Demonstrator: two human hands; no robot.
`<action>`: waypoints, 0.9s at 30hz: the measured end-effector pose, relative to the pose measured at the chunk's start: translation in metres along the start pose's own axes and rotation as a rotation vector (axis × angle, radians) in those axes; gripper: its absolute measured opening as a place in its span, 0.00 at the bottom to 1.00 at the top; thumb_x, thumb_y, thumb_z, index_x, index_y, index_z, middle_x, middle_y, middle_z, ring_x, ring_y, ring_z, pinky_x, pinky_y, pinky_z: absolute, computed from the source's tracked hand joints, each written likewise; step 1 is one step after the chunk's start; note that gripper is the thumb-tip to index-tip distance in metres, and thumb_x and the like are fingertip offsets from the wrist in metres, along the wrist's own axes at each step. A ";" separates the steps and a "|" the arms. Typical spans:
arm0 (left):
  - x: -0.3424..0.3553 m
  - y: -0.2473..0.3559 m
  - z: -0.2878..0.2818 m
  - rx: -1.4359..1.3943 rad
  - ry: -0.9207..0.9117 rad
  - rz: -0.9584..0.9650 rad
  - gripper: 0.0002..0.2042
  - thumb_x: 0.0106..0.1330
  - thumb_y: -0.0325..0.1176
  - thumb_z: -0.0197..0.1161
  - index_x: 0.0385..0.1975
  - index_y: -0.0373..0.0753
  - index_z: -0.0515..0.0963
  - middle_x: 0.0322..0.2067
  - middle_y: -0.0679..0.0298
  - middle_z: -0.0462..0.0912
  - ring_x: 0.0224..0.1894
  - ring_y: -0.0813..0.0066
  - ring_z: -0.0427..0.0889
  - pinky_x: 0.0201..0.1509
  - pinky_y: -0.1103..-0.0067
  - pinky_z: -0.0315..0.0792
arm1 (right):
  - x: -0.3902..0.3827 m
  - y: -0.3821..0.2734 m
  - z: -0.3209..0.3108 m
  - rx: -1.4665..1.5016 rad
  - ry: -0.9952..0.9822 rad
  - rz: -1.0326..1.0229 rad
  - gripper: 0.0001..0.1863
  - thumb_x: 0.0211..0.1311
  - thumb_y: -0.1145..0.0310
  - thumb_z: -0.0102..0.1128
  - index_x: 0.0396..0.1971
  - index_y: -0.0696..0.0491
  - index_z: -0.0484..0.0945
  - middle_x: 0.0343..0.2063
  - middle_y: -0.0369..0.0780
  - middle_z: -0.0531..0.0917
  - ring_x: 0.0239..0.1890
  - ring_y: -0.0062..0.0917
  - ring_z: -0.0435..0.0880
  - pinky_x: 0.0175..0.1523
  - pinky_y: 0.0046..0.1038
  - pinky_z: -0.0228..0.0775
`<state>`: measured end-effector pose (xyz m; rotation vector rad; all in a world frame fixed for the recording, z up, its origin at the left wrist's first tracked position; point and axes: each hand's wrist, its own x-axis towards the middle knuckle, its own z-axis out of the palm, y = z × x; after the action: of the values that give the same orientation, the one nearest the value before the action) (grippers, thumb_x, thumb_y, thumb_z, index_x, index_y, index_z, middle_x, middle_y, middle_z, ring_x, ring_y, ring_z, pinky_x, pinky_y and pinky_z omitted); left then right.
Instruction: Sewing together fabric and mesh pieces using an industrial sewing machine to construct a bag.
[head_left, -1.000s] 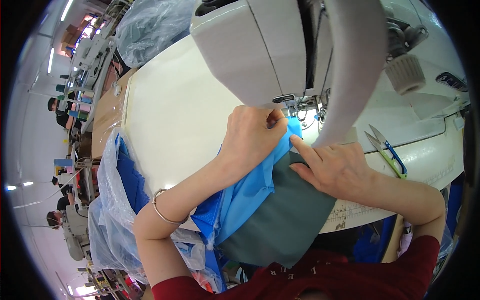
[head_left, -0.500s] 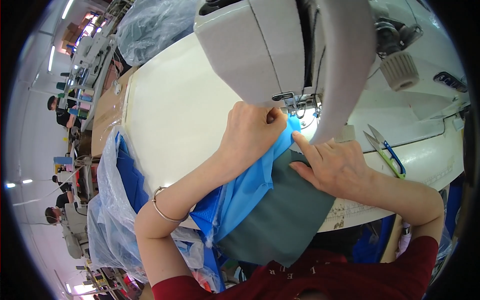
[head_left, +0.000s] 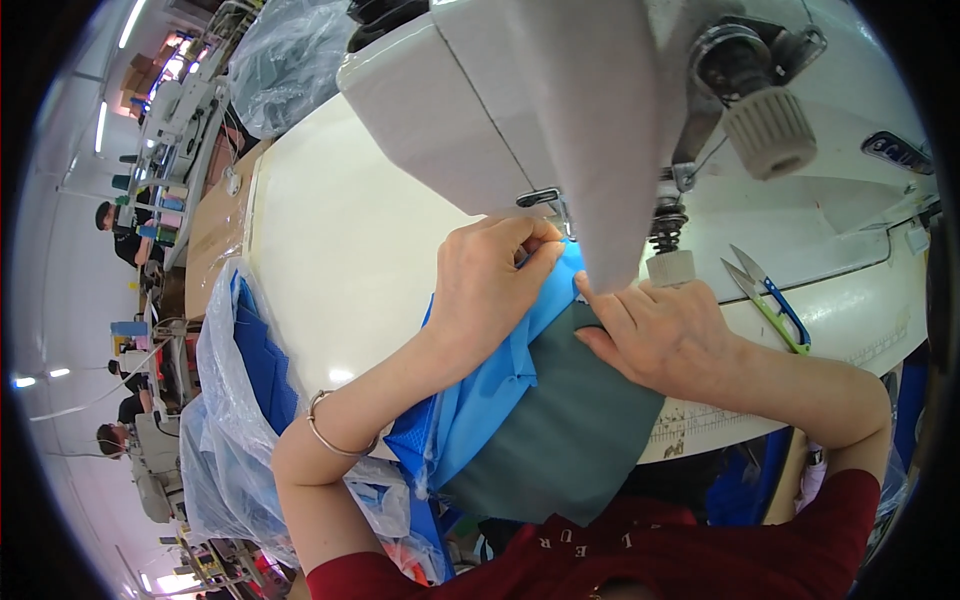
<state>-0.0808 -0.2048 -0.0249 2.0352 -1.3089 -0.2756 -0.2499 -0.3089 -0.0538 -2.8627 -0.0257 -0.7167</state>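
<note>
Blue cloth [head_left: 496, 398] is slanting toward one o'clock, the left hand [head_left: 485, 280] pinching its far end between closed fingertips. At four o'clock from there, the right hand [head_left: 665, 330] is resting on grey cloth [head_left: 570, 430], thumb and forefinger spreading apart. Beyond, the machine [head_left: 470, 110] is standing at twelve, scissors [head_left: 766, 290] lying at three.

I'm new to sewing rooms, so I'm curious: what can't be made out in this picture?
All in the head view:
- Needle: hidden behind the sewing machine.
- Light blue fabric: partly covered by the left hand.
- Sewing machine's top: cut off by the upper edge.
- Background workers: too small to tell their handwork.
</note>
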 end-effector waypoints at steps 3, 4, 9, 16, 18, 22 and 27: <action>0.002 0.002 -0.002 0.025 -0.007 0.004 0.05 0.55 0.27 0.63 0.27 0.33 0.82 0.22 0.55 0.82 0.23 0.64 0.81 0.30 0.74 0.74 | 0.000 0.000 -0.001 0.006 -0.009 0.003 0.16 0.54 0.59 0.65 0.35 0.54 0.76 0.18 0.31 0.70 0.19 0.18 0.73 0.20 0.23 0.61; 0.002 0.003 -0.003 0.026 -0.008 0.004 0.05 0.55 0.27 0.63 0.27 0.33 0.82 0.22 0.55 0.82 0.23 0.64 0.81 0.30 0.74 0.74 | 0.000 0.000 0.000 0.004 -0.009 0.001 0.15 0.54 0.59 0.65 0.34 0.54 0.75 0.18 0.31 0.70 0.18 0.18 0.73 0.20 0.23 0.61; 0.005 0.006 -0.004 0.004 -0.025 -0.034 0.05 0.54 0.26 0.62 0.26 0.31 0.81 0.19 0.55 0.81 0.21 0.66 0.81 0.28 0.76 0.73 | 0.000 -0.001 -0.002 -0.008 -0.012 -0.002 0.15 0.54 0.59 0.65 0.34 0.53 0.75 0.18 0.31 0.70 0.19 0.18 0.73 0.21 0.23 0.61; 0.005 0.004 -0.003 -0.073 -0.031 -0.086 0.05 0.54 0.25 0.62 0.26 0.31 0.81 0.19 0.55 0.81 0.21 0.67 0.81 0.28 0.77 0.73 | 0.000 0.000 -0.002 0.021 -0.008 0.009 0.25 0.52 0.60 0.67 0.48 0.56 0.76 0.20 0.33 0.74 0.18 0.19 0.74 0.19 0.24 0.61; 0.006 0.004 -0.004 -0.070 -0.040 -0.092 0.05 0.54 0.26 0.62 0.26 0.31 0.81 0.19 0.55 0.81 0.21 0.67 0.80 0.28 0.77 0.73 | 0.000 0.000 -0.003 0.012 -0.022 0.010 0.25 0.53 0.59 0.67 0.49 0.56 0.76 0.20 0.33 0.74 0.18 0.19 0.74 0.19 0.24 0.61; 0.006 0.002 -0.002 -0.100 -0.025 -0.077 0.05 0.54 0.26 0.62 0.26 0.32 0.81 0.19 0.55 0.80 0.21 0.66 0.80 0.28 0.76 0.73 | 0.000 0.000 -0.003 -0.008 -0.032 0.017 0.25 0.54 0.59 0.66 0.50 0.56 0.76 0.20 0.33 0.74 0.18 0.20 0.75 0.19 0.24 0.61; 0.010 -0.002 0.000 -0.084 -0.008 -0.046 0.05 0.54 0.25 0.61 0.24 0.30 0.80 0.19 0.54 0.80 0.21 0.63 0.80 0.28 0.75 0.73 | 0.005 -0.001 -0.005 -0.046 -0.035 0.037 0.18 0.56 0.58 0.64 0.40 0.55 0.78 0.17 0.32 0.74 0.18 0.20 0.76 0.21 0.25 0.64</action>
<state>-0.0750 -0.2133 -0.0245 1.9969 -1.2363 -0.3541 -0.2480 -0.3092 -0.0469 -2.9108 0.0394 -0.6685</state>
